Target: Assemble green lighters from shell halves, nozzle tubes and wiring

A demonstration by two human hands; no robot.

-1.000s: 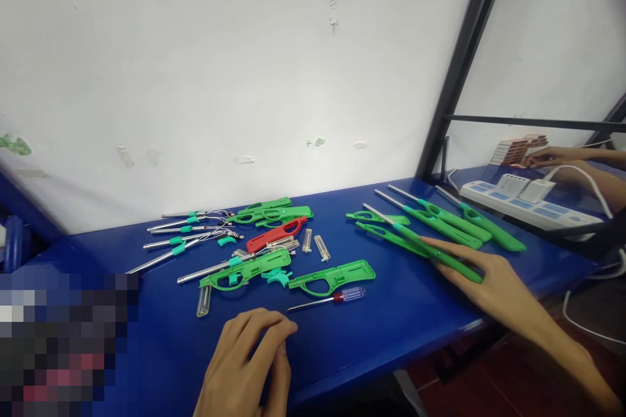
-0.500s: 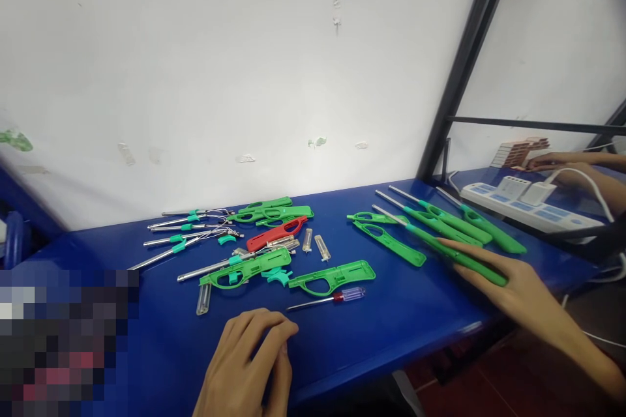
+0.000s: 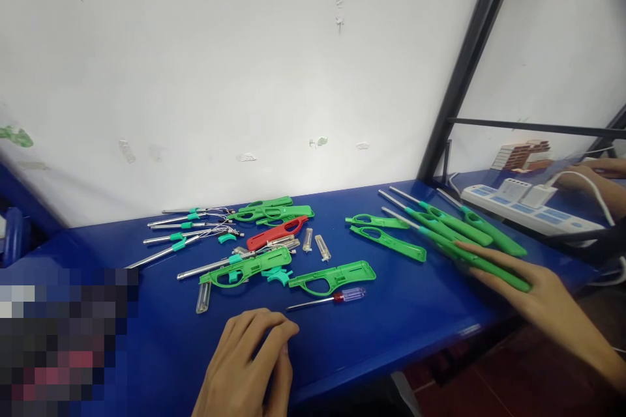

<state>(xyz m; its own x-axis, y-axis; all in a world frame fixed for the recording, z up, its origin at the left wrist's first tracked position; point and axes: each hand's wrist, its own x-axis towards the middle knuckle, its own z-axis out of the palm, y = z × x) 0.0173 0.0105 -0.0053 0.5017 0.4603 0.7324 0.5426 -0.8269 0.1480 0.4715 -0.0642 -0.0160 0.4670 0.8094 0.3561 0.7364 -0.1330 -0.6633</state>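
Note:
My right hand (image 3: pixel 525 283) grips the handle of a green long-nosed gas lighter (image 3: pixel 479 264), its metal tube pointing up and left. Beside it on the table lie several more green lighters (image 3: pixel 493 234). My left hand (image 3: pixel 247 358) rests at the near edge with its fingers curled together; I see nothing in it, and its palm is hidden. Just beyond are a screwdriver with a clear purple handle (image 3: pixel 352 294) and an open green lighter half-shell (image 3: pixel 337 278). Another green half-shell (image 3: pixel 252 267) lies over a metal tube and turquoise triggers (image 3: pixel 278 275).
On the blue table (image 3: pixel 391 319) are a red shell (image 3: pixel 276 233), clear fuel tanks (image 3: pixel 323 247), metal tubes with wires (image 3: pixel 180 244) and two green half-shells (image 3: pixel 388 244). A white power strip (image 3: pixel 528 208) stands behind a black post (image 3: pixel 469 65). Another person's hand (image 3: pixel 594 179) is at far right.
My right hand has moved slightly right and toward me with the green lighter. The left hand stays still. The other person's hand has shifted right, away from the stacked blocks.

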